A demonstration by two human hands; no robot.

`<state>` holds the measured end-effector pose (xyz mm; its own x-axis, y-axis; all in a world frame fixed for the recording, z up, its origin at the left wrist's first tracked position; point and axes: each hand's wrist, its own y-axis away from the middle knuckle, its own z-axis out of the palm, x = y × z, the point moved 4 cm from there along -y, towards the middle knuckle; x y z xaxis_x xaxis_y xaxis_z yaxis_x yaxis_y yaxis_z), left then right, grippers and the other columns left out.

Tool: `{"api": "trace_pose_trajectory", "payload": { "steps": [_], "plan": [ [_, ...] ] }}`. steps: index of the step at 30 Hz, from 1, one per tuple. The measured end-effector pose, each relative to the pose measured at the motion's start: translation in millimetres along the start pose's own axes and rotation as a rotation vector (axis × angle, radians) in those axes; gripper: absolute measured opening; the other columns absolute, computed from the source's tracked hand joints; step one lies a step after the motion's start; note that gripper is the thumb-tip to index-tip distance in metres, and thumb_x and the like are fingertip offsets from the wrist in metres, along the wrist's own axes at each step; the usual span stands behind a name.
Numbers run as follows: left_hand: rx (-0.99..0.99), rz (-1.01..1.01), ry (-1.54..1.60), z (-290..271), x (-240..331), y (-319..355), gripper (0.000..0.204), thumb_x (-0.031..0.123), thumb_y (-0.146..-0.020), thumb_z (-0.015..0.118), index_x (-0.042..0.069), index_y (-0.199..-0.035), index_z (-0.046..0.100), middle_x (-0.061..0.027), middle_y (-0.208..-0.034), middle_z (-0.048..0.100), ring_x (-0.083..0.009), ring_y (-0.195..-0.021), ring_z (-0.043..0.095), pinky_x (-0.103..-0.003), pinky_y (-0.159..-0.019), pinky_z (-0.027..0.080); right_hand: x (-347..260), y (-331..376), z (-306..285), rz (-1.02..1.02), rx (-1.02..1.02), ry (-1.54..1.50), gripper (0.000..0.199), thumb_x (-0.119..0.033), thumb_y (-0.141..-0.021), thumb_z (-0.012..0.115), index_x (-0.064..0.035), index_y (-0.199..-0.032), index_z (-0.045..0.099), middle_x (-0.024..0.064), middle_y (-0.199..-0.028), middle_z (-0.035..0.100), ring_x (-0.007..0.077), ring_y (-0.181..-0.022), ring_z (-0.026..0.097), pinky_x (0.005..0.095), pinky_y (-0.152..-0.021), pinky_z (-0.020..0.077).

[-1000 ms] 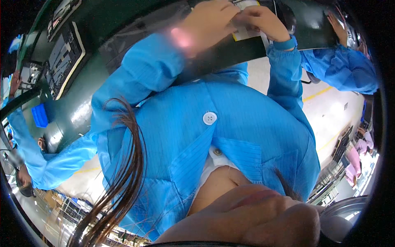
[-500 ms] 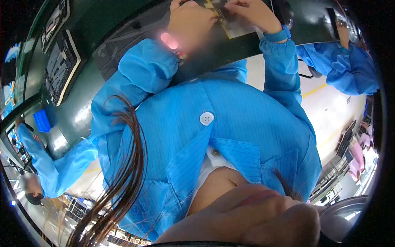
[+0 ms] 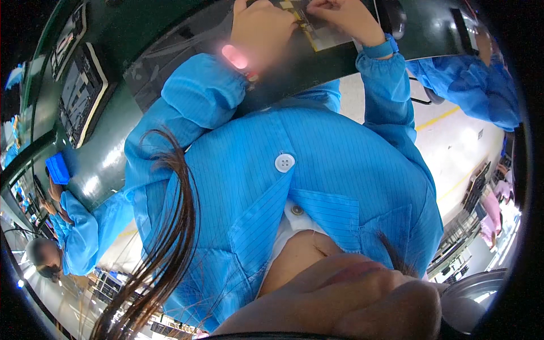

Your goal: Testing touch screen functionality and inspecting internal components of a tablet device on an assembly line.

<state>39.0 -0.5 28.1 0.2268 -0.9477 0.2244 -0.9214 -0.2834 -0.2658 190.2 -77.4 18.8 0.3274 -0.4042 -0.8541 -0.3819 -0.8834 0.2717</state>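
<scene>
A flat, shiny panel with a yellow-edged strip lies on the dark table between my hands, partly cut off by the upper edge. My left hand, wearing a pink band at the wrist, is curled at the panel's left side. One of its digits points at the yellow strip; the others run out of view. My right hand, with a blue wrist strap, bends over the panel. Thumb and fingers are pinched together above it; anything between them is too small to make out.
A dark transparent sheet lies left of my left arm. Farther left are black flat trays and a blue bin, where a co-worker's hand reaches. A rounded black object stands right of my right hand. Another co-worker's blue sleeve is beyond.
My hands stay almost in place over the panel. The left co-worker's hand has moved up against the blue bin. At the right, the other co-worker's arm has shifted slightly.
</scene>
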Motion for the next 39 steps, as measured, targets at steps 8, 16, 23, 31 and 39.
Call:
{"api": "trace_pose_trajectory", "payload": {
  "steps": [8,16,23,31,39],
  "plan": [
    [0.041,0.007,-0.005,-3,3,-1,0.017,0.021,-0.084,0.055,0.013,-0.077,0.068,-0.0044,-0.075,0.066,-0.0202,-0.082,0.059,-0.044,-0.093,0.033,0,-1,0,-0.046,0.014,0.047,0.015,-0.014,-0.081,0.066,-0.0003,-0.087,0.067,0.0031,-0.068,0.063,0.0082,-0.054,0.054,0.0226,-0.049,0.044],
    [0.017,0.018,-0.012,-2,4,-2,0.018,0.02,-0.084,0.054,0.011,-0.076,0.067,-0.0069,-0.075,0.066,-0.0221,-0.082,0.06,-0.044,-0.093,0.034,11,-6,2,-0.118,-0.011,-0.006,0.016,-0.012,-0.077,0.07,0.0,-0.087,0.067,0.0027,-0.069,0.062,0.0082,-0.058,0.055,0.022,-0.052,0.0439],
    [0.022,0.016,0.009,-1,3,-2,0.017,0.019,-0.082,0.054,0.011,-0.074,0.067,-0.0078,-0.074,0.066,-0.0231,-0.08,0.06,-0.045,-0.092,0.035,-5,-5,3,-0.077,0.008,0.192,0.018,-0.011,-0.068,0.072,0.0,-0.081,0.067,0.0057,-0.064,0.061,0.0108,-0.057,0.056,0.0251,-0.053,0.0446],
    [0.109,0.085,0.09,-16,8,-5,0.02,0.025,-0.083,0.058,0.007,-0.08,0.067,-0.0097,-0.08,0.065,-0.0271,-0.083,0.06,-0.043,-0.089,0.038,-11,-7,0,-0.101,0.016,0.367,0.024,-0.018,-0.067,0.075,-0.0009,-0.079,0.064,0.01,-0.063,0.058,0.017,-0.058,0.058,0.0295,-0.054,0.0461],
    [0.063,-0.258,0.007,-42,-66,17,0.045,0.032,-0.086,0.058,-0.002,-0.116,0.056,-0.0205,-0.111,0.058,-0.0374,-0.105,0.053,-0.042,-0.095,0.04,-35,-21,12,-0.501,-0.018,0.507,0.026,-0.024,-0.077,0.071,-0.002,-0.09,0.067,0.0129,-0.091,0.062,0.0279,-0.092,0.058,0.0372,-0.079,0.0452]
  ]
}}
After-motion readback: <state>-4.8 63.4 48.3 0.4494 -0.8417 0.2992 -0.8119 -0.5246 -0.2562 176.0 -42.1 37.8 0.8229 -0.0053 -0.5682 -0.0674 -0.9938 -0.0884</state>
